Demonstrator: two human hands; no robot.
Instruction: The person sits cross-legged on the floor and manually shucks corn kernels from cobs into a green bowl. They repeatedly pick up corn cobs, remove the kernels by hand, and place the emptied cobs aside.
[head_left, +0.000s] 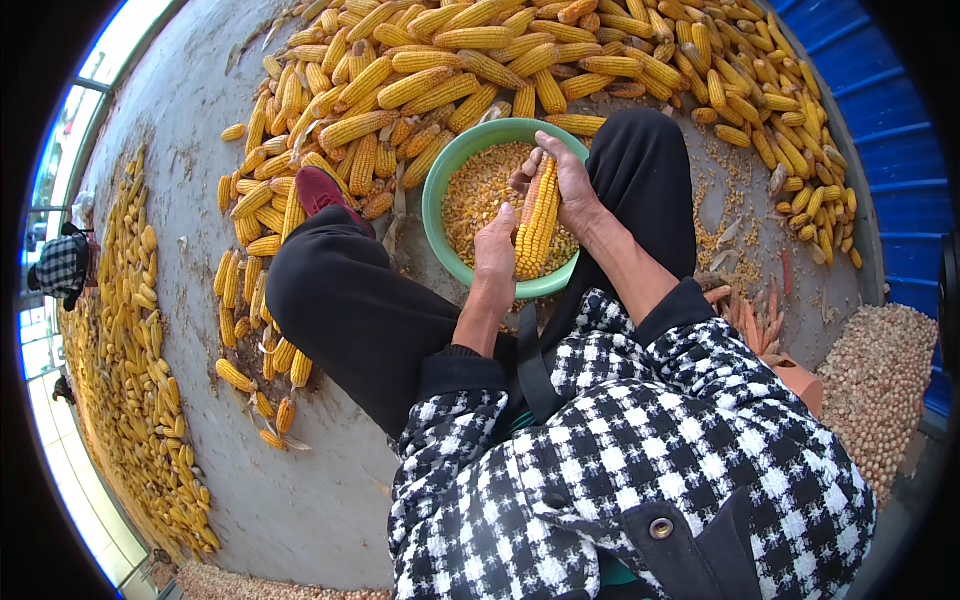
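Over a green plastic basin (433, 206), I hold a yellow ear of corn (541, 229) lengthwise between both hands. My left hand (493, 244) grips the ear's lower left side, thumb pointing up along it. Around the upper end wraps my right hand (568, 180), its fingers partly hidden behind the ear. A reddish strip of bare cob shows on the ear's upper left side, while plump kernel rows cover the rest. Loose corn kernels (480, 180) fill the basin's bottom. The basin stands between my bent legs.
A large heap of corn ears (450, 67) lies beyond the basin. Bare reddish cobs (754, 319) and an orange container (799, 386) are at my right, beside piled cobs (874, 390) and a blue wall (877, 97). Another person (64, 266) is far left, past a second corn pile (135, 337).
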